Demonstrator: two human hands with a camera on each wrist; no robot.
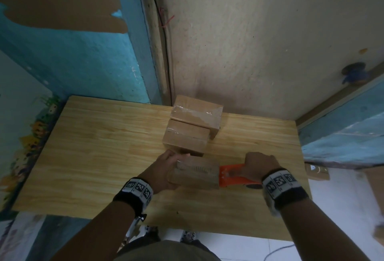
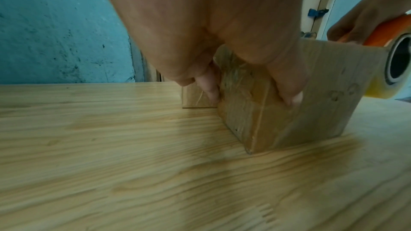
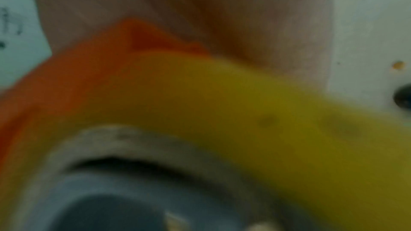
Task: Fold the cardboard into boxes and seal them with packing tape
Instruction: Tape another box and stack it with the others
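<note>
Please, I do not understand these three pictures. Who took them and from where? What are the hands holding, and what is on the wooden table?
No machine: a person wears three cameras. The head view looks down at both hands; the other two sit on the wrists. The left hand grips a small cardboard box on the wooden table. The right hand holds an orange tape dispenser at the box's right end. The right wrist view is a blurred close-up of its yellowish tape roll. Two taped boxes sit behind.
</note>
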